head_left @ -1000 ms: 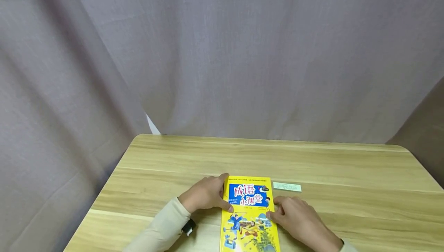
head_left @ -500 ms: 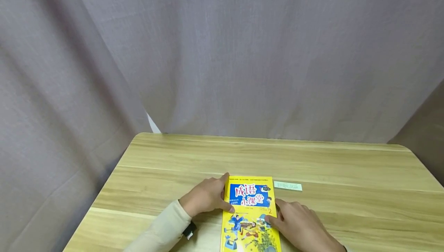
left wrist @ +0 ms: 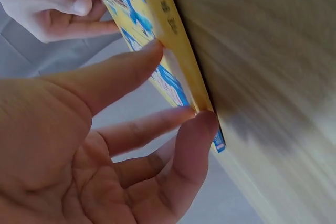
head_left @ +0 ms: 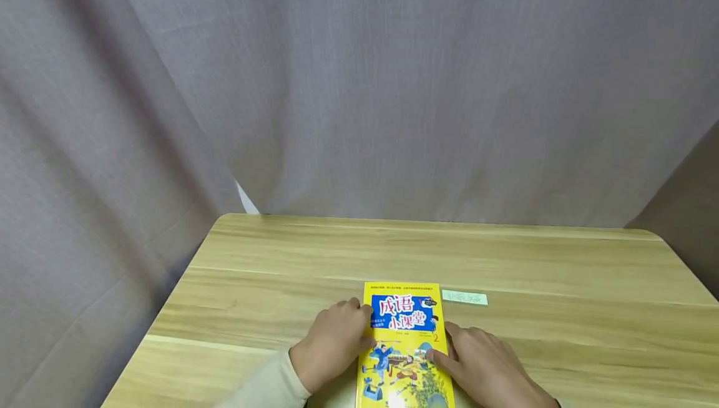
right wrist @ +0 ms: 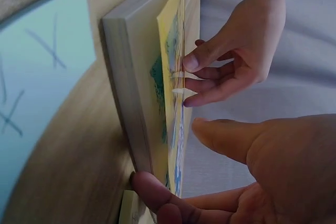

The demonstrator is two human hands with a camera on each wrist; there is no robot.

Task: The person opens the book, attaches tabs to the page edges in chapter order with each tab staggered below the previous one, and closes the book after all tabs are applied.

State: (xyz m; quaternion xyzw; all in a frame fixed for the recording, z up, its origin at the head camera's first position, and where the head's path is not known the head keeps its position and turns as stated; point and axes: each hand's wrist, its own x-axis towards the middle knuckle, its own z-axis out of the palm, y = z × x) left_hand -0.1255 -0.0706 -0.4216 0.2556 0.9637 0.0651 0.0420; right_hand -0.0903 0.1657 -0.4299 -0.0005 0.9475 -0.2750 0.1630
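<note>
Yellow book (head_left: 405, 339) lies flat near the front edge of the wooden table (head_left: 505, 258), and we have our left hand (head_left: 331, 345) at its spine side with thumb on the cover and fingertips against the edge, while our right hand (head_left: 483, 367) pinches the cover's open edge, lifted slightly off the page block in the right wrist view. We judge the thin cover could crease if pulled by one corner, or the book could slide toward the pale green paper slip (head_left: 464, 297) just beside it.
</note>
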